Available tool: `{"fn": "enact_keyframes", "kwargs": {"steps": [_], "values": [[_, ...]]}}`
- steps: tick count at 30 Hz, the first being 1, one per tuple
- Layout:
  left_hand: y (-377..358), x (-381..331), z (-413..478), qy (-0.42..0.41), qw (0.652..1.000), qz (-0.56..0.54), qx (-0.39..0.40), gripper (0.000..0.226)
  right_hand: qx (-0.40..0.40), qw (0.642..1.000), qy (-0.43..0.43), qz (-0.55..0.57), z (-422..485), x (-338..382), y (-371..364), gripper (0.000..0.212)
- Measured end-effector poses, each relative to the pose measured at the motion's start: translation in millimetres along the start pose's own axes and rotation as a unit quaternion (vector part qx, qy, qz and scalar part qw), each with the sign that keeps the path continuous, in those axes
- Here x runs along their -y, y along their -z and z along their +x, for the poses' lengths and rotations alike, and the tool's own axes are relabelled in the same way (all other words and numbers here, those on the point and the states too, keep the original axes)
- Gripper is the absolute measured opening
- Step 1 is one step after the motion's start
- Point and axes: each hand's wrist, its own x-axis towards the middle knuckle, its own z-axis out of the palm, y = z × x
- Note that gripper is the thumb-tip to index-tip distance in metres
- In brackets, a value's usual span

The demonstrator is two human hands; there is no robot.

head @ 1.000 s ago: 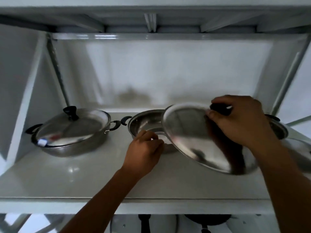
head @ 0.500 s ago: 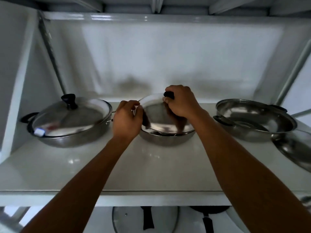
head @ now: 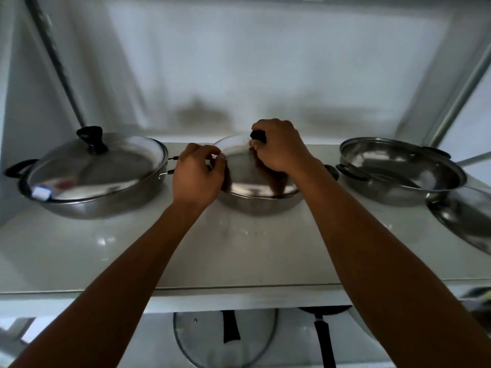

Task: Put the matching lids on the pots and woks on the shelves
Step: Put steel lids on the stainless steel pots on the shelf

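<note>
Step in hand: we are seating the lid (head: 252,171) on the middle pot (head: 259,201) on the shelf (head: 239,261).
Right hand (head: 280,148): closed around the lid's black knob (head: 258,136), fingers curled over it.
Left hand (head: 198,177): fingers pressed together at the lid's left edge, steadying it against the pot rim.
Lid position: it looks nearly down, perhaps a touch high at the back; we cannot tell if it sits flush.
How to do it well: we should lower by the knob, let the left hand feel the rim all round, and release only once nothing rocks.
Left pot (head: 87,187): already covered.
Right pot (head: 398,176): open, a loose lid (head: 462,219) beside it, likely ours next.
</note>
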Motion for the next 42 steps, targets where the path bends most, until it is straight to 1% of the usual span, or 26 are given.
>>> {"fn": "enact_keyframes", "kwargs": {"steps": [2,5,7,9,10,12,15,17,19,20,23,25,28,33,35,37,40,42], "values": [[-1.3,0.1,-0.8,0.003,1.000,0.004,0.001,0.019,-0.001,1.000,-0.005,-0.001,-1.8,0.1,-0.6,0.027],[-4.5,-9.6,-4.8,-0.008,0.999,0.030,-0.022,0.023,0.009,1.000,0.000,-0.006,-8.4,-2.1,1.2,0.032],[-9.4,-28.2,-9.8,-0.047,0.998,0.026,-0.030,0.026,-0.001,1.000,0.000,0.006,-20.2,-10.1,7.1,0.048],[-17.1,-53.1,-18.3,-0.097,0.995,0.018,-0.017,0.028,-0.046,0.999,-0.004,0.020,-39.6,-23.9,20.7,0.056],[-22.6,-66.5,-23.0,-0.120,0.993,0.012,-0.008,0.029,-0.067,0.998,-0.002,0.021,-51.3,-32.6,29.6,0.055],[-38.5,-95.2,-35.4,-0.160,0.987,0.002,0.007,0.030,-0.084,0.996,-0.004,-0.004,-76.4,-57.0,49.2,0.050],[-68.7,-134.7,-55.8,-0.203,0.978,-0.024,0.036,0.031,-0.071,0.997,-0.015,-0.033,-109.6,-98.1,79.2,0.044],[-94.4,-160.0,-68.8,-0.218,0.974,-0.031,0.059,0.031,-0.053,0.998,-0.001,-0.030,-128.1,-128.4,101.0,0.038],[-120.1,-181.4,-78.8,-0.220,0.972,-0.028,0.080,0.029,-0.051,0.999,-0.001,-0.004,-144.0,-156.4,119.7,0.030],[-133.7,-193.0,-84.3,-0.220,0.971,-0.024,0.089,0.029,-0.053,0.999,-0.007,-0.002,-152.9,-171.4,128.9,0.030],[-169.4,-224.7,-97.9,-0.228,0.968,0.000,0.107,0.030,-0.040,0.999,-0.029,-0.020,-171.2,-214.8,148.2,0.044],[-191.3,-241.1,-105.5,-0.231,0.966,0.008,0.113,0.029,-0.027,0.999,-0.037,-0.021,-178.4,-240.7,158.2,0.038],[-216.5,-255.7,-112.2,-0.225,0.968,0.022,0.113,0.029,-0.022,0.998,-0.025,-0.047,-183.4,-269.8,168.0,0.031],[-239.3,-261.6,-111.8,-0.233,0.965,0.078,0.095,0.028,0.004,0.997,-0.044,-0.061,-186.6,-306.3,177.5,0.037],[-243.0,-259.5,-110.3,-0.234,0.965,0.088,0.083,0.024,0.011,0.992,-0.074,-0.105,-191.3,-322.6,184.0,0.040],[-245.3,-256.6,-108.7,-0.239,0.964,0.089,0.083,0.019,0.026,0.982,-0.128,-0.135,-199.0,-343.2,190.8,0.043],[-248.4,-252.4,-107.6,-0.247,0.960,0.083,0.098,0.017,0.056,0.971,-0.194,-0.125,-210.0,-368.0,194.8,0.043],[-250.2,-252.1,-108.1,-0.241,0.963,0.057,0.108,0.016,0.039,0.975,-0.189,-0.112,-214.2,-371.9,195.1,0.035]]}}
